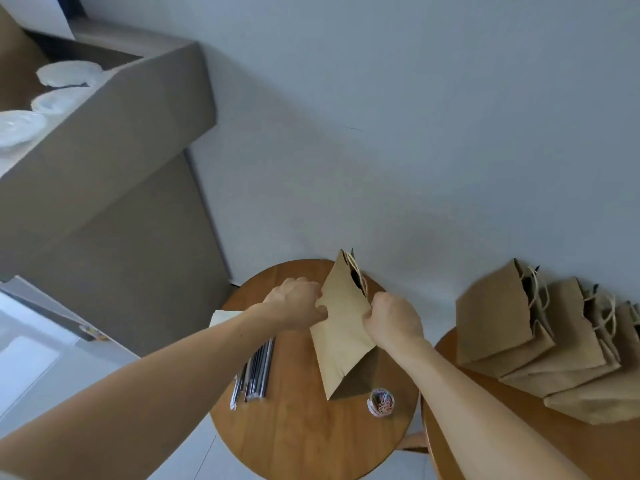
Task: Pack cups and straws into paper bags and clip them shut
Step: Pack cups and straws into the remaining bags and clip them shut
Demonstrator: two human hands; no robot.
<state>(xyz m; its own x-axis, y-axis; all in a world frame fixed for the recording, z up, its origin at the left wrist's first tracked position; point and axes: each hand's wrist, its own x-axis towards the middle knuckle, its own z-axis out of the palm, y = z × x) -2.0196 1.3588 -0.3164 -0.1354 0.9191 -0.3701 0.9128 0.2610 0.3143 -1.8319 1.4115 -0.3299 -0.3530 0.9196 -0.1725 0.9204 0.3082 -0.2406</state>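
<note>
Both forearms reach in from the bottom edge toward a small round wooden desk. Over it, the left hand is curled round the left edge of a brown paper bag. The right hand pinches the opposite edge just below the mouth. Neither hand is spread.

The paper bag stands on its base between them, tilted toward the wall. Its mouth is narrowed and cord handles show at the top. Something dark sits inside the mouth, but I cannot tell what it is.

A bundle of wrapped straws lies on the desk left of the bag, partly under the left forearm. A small jar of coloured clips sits just beside the bag's base on the right.

A second desk to the right carries three more bags leaning in a row. Pale cups, or perhaps lids, rest on a grey ledge at upper left, well apart.

The bag looks light, and its thin paper will likely crease easily, being stiff only along its folds. The best hold seems to be the top edges near the mouth, pressing both walls flat so a clip can bite. Squeezing lower would probably crumple the sides against whatever is inside. The clips look small and smooth, so a fingertip pinch on one at a time should suit them.
</note>
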